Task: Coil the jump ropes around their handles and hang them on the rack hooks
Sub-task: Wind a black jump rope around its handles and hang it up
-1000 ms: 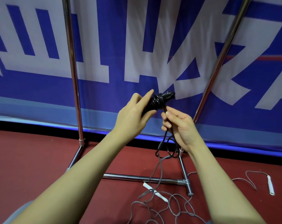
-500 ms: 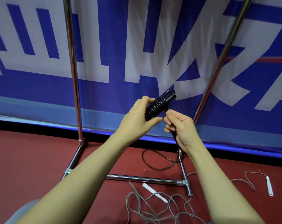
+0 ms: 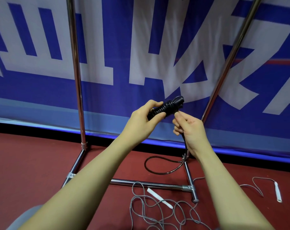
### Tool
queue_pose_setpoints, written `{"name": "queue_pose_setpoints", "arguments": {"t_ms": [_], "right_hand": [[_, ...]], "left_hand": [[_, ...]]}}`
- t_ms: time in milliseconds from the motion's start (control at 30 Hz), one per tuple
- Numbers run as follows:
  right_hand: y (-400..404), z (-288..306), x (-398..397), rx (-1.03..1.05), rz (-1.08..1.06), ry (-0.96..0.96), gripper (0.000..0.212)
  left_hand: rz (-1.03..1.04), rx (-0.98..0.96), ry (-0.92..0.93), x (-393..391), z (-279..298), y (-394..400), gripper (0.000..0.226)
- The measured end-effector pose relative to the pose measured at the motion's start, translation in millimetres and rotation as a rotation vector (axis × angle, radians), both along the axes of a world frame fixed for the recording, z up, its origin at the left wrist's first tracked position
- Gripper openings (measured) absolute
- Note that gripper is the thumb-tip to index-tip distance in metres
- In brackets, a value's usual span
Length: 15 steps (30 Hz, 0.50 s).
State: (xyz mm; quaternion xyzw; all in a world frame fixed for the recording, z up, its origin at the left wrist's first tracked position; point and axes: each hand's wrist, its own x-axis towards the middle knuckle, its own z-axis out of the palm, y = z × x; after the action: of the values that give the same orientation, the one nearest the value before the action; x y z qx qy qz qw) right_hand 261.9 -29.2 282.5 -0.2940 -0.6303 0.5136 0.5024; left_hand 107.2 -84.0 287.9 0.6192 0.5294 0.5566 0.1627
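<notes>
My left hand [image 3: 141,120] grips the black jump rope handles [image 3: 167,107], which are wrapped in tight black coils and held roughly level at chest height. My right hand [image 3: 189,128] pinches the loose black cord [image 3: 157,171] just below the coils; the cord runs down through my palm and ends in a loop on the red floor. A grey jump rope [image 3: 159,211] with white handles lies tangled on the floor below my arms. The chrome rack [image 3: 77,80] stands in front of me; its hooks are out of view.
The rack's base bars [image 3: 149,183] cross the red floor between my arms. One white handle [image 3: 278,191] lies at the far right. A blue and white banner [image 3: 41,90] fills the wall behind the rack.
The black cord's slack has shortened to one loop on the floor. The coiled handles tilted more level, and my right hand shifted its pinch beside them.
</notes>
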Motion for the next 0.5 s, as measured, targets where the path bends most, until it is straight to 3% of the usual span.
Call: {"name": "queue_pose_setpoints", "arguments": {"t_ms": [200, 267, 400, 433, 500], "right_hand": [[-3.6, 0.5, -3.7, 0.018, -0.084, 0.017, 0.029], [-4.5, 1.6, -2.7, 0.025, -0.095, 0.038, 0.030], [-4.3, 5.5, 0.0, 0.013, -0.053, 0.113, 0.021], [-4.0, 6.2, 1.3, 0.006, -0.012, 0.125, 0.021], [-4.0, 7.1, 2.8, -0.023, 0.083, 0.140, 0.021]], "left_hand": [[0.436, 0.268, 0.594, 4.2, -7.0, 6.4, 0.044], [0.376, 0.234, 0.502, 3.6, -7.2, 6.8, 0.044], [-0.004, 0.011, -0.079, 4.3, -1.3, -1.0, 0.025], [-0.013, -0.004, -0.125, 5.0, -0.4, -2.1, 0.025], [0.008, 0.012, -0.038, 3.8, -0.1, -1.9, 0.033]]}}
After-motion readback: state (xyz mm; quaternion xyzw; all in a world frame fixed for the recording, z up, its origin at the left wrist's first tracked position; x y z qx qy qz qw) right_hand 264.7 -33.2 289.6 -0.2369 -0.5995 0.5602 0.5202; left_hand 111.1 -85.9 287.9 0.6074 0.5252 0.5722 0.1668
